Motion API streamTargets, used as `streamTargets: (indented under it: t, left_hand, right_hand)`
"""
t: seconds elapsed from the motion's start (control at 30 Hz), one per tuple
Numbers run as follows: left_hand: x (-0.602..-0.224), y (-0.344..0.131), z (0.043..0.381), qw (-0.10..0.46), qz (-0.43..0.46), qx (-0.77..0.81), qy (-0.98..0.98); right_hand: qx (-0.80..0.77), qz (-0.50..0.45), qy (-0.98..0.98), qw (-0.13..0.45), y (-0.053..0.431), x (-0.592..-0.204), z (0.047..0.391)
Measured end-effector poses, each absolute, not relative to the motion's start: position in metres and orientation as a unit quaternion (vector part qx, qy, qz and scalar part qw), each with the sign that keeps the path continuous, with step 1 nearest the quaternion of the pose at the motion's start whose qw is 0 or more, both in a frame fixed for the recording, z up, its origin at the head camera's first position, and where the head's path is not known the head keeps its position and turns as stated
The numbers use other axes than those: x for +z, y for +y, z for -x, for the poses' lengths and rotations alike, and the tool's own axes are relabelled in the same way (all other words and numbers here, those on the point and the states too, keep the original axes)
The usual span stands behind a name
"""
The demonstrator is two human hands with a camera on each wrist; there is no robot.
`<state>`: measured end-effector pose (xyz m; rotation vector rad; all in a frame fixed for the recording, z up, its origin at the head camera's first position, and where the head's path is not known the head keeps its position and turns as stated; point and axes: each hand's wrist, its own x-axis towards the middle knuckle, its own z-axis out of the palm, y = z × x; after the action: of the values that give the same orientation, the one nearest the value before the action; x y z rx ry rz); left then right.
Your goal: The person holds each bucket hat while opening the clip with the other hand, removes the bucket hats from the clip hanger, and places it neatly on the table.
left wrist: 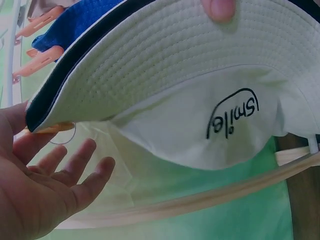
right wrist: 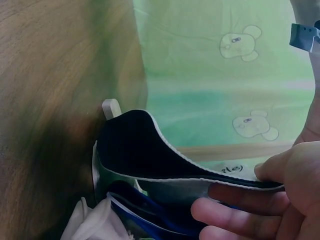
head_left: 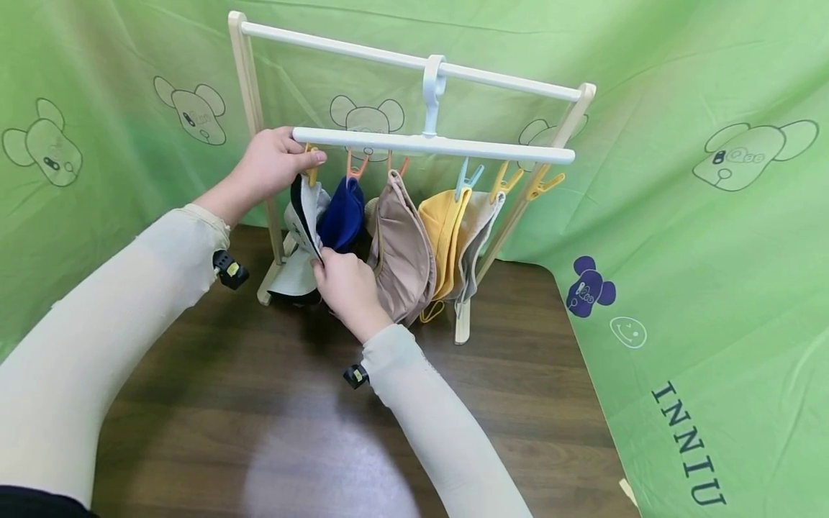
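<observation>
At the left end of the white hanger bar (head_left: 388, 139), my left hand (head_left: 272, 164) pinches a yellow clothespin (head_left: 312, 175) at the edge of a white bucket hat. The hat (left wrist: 195, 115) has a dark lining, a stitched brim and "Smile" lettering. Lower down, my right hand (head_left: 350, 288) holds the same hat's brim (right wrist: 200, 176) between thumb and fingers. Just right of it, a blue hat (head_left: 343, 216) hangs from an orange clothespin (head_left: 356, 167). Beyond that hang a taupe hat (head_left: 404, 252), a yellow hat (head_left: 447, 237) and a grey-beige hat (head_left: 476, 230).
The hanger's hook (head_left: 432, 86) loops over the top rail (head_left: 363, 50) of a wooden-legged stand. A spare yellow clothespin (head_left: 544, 183) sits at the bar's right end. Green printed cloth (head_left: 680, 237) surrounds the dark wood floor (head_left: 466, 403).
</observation>
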<state>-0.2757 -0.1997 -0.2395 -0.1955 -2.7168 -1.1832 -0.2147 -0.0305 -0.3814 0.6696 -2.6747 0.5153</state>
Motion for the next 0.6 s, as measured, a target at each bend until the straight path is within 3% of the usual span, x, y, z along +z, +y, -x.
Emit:
streamTargets:
  t: [0.6]
  left_hand:
    - [-0.2342, -0.1995, 0.2731, 0.065, 0.051, -0.393, -0.916]
  right_hand:
    - [0.185, -0.237, -0.937, 0.177, -0.0259, -0.3866, 0.2094]
